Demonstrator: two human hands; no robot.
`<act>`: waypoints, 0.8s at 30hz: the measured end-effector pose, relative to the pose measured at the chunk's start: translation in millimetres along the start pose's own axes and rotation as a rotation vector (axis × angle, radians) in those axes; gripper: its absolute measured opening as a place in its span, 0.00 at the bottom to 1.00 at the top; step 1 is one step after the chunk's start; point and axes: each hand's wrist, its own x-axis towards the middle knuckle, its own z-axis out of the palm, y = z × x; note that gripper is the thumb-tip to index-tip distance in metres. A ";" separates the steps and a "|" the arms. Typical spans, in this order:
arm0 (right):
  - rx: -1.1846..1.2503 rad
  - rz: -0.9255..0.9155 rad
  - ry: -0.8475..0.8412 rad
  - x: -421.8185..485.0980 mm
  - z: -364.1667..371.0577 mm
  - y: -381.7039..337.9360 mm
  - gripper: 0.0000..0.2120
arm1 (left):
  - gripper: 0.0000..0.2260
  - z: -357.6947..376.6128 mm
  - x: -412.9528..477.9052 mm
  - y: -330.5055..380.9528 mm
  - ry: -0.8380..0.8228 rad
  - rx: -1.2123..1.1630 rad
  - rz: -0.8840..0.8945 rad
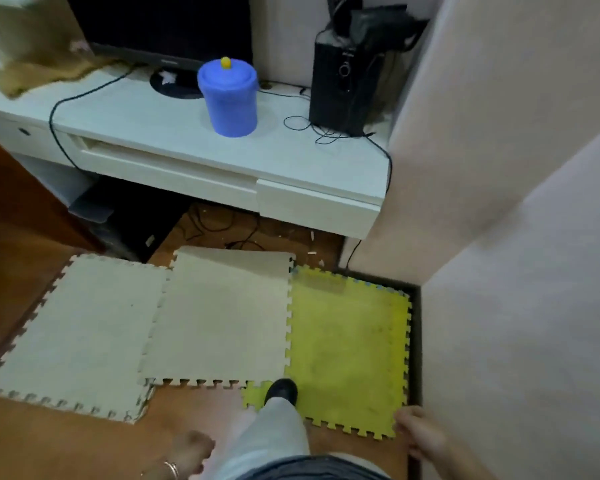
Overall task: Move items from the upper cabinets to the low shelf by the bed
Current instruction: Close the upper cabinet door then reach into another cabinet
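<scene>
A blue lidded canister with a small yellow knob stands upright on the low white shelf, in front of a dark monitor. My left hand hangs at the bottom centre, fingers curled, holding nothing; a bangle shows on its wrist. My right hand hangs at the bottom right beside the wall, fingers loosely apart and holding nothing. Both hands are far below the shelf and away from the canister. My leg and dark shoe step onto the floor mats.
A black speaker and loose cables lie on the shelf's right end. A brown cloth drapes its left end. Beige foam mats and a yellow mat cover the wooden floor. A pale wall stands close on the right.
</scene>
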 end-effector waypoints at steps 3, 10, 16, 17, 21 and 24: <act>0.049 -0.005 0.060 12.1 -14.5 -26.5 0.14 | 0.08 -0.8 29.2 64.4 -0.034 0.021 0.106; 0.144 -0.002 0.082 35.2 -46.3 -54.6 0.13 | 0.10 3.4 48.9 187.8 -0.102 -0.001 0.277; -0.029 -0.142 0.103 59.4 -120.3 -143.2 0.05 | 0.09 19.7 33.3 283.0 -0.007 -0.019 0.497; -0.078 -0.232 0.127 57.4 -136.9 -173.4 0.04 | 0.07 21.4 24.7 305.3 0.017 -0.033 0.557; -0.102 -0.676 0.193 18.9 -192.4 -305.7 0.02 | 0.05 19.8 -36.7 403.1 0.101 -0.135 0.852; -0.070 -1.030 0.171 -49.6 -219.8 -396.7 0.08 | 0.06 7.1 -108.0 461.6 0.170 -0.207 1.095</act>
